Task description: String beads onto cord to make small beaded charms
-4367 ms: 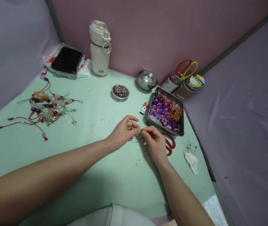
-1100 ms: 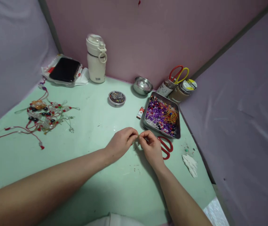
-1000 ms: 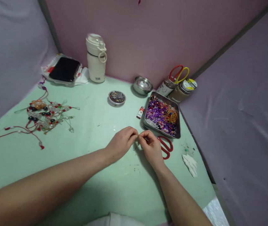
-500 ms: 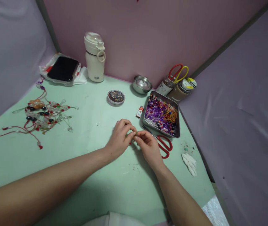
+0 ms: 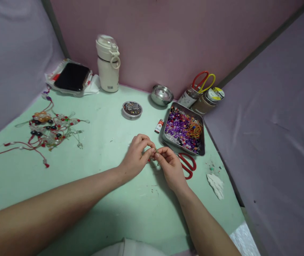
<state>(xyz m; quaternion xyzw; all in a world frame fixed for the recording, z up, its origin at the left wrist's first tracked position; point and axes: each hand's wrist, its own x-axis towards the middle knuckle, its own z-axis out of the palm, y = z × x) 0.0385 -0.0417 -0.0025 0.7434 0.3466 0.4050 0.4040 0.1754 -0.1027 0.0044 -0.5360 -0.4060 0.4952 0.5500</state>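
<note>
Over the middle of the green table, my left hand (image 5: 139, 153) and my right hand (image 5: 169, 166) meet fingertip to fingertip. Both pinch a small beaded cord (image 5: 152, 159), mostly covered by the fingers; a red bead and a bit of greenish cord peek out below. Close by my right hand lie red-handled scissors (image 5: 187, 165), their blades partly under the hand and beside the tray. That metal tray (image 5: 182, 148) holds many purple, black, red and clear beads and a tangle of orange-yellow thread.
Finished-looking beaded cords (image 5: 47, 129) lie heaped at left. Along the back stand a cream bottle (image 5: 108, 71), a phone (image 5: 72, 77) on packaging, a steel bowl (image 5: 162, 96), a round tin (image 5: 132, 110) and two jars (image 5: 205, 102). A crumpled tissue (image 5: 215, 186) lies at right.
The fingertips have parted very slightly, with my right hand a little further right, showing a bit more of the beaded cord. Both hands keep their pinch.
</note>
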